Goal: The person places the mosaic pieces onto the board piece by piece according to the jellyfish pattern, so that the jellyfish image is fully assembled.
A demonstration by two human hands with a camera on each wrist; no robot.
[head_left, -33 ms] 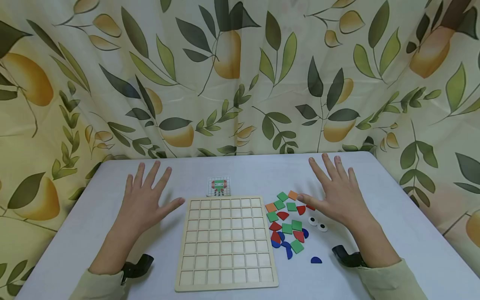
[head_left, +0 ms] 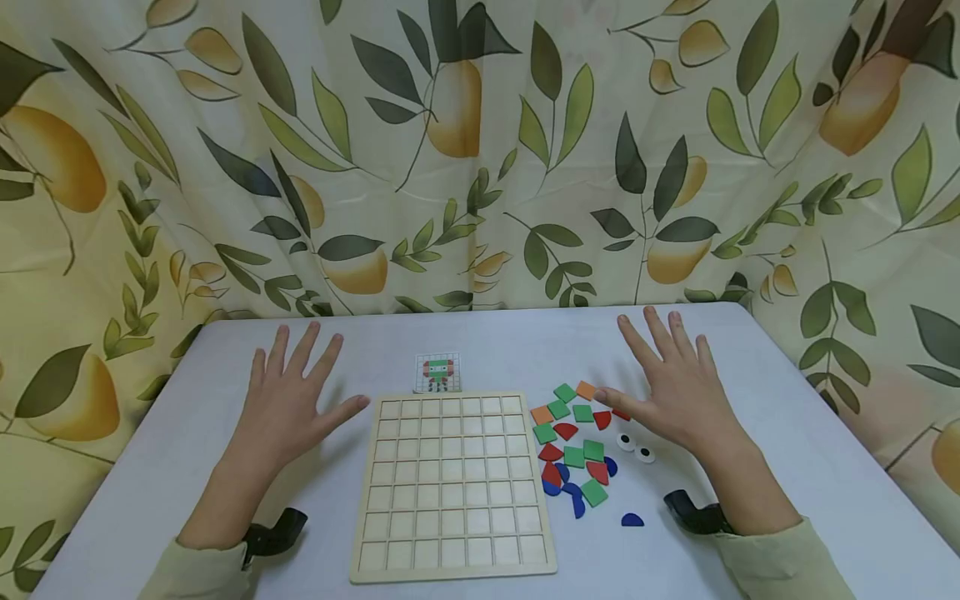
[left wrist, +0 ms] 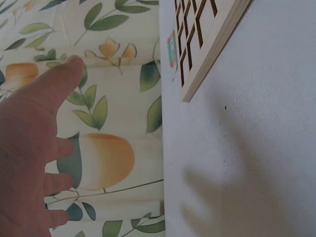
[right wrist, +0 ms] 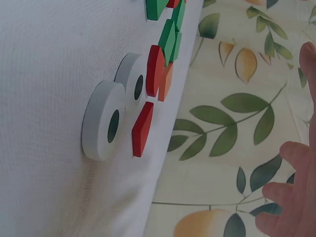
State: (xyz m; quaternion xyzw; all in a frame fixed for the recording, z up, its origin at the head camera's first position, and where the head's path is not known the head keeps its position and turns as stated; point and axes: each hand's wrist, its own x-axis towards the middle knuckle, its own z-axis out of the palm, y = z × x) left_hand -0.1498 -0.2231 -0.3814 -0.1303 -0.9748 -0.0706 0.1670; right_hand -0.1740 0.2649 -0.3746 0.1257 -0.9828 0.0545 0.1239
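My left hand (head_left: 288,412) hovers with fingers spread, left of a wooden grid board (head_left: 453,577). Its shadow lies on the table in the left wrist view, where the hand (left wrist: 22,148) holds nothing. Over on the right, my right hand (head_left: 678,396) is also spread and raised, its thumb above scattered pieces. These include green squares (head_left: 573,457), orange squares (head_left: 542,415), red rounded-edge pieces (head_left: 597,472) and blue half-discs (head_left: 632,520). Two white discs with black pupils, like eyes (right wrist: 101,123), lie below the right hand. The thumb partly hides one red piece (head_left: 621,414).
A small card (head_left: 438,372) printed with a green and red figure on a grid lies behind the board. White cloth covers the table (head_left: 525,342). A curtain (head_left: 480,208) with leaves and fruit hangs behind it. Each wrist wears a black camera mount (head_left: 276,533).
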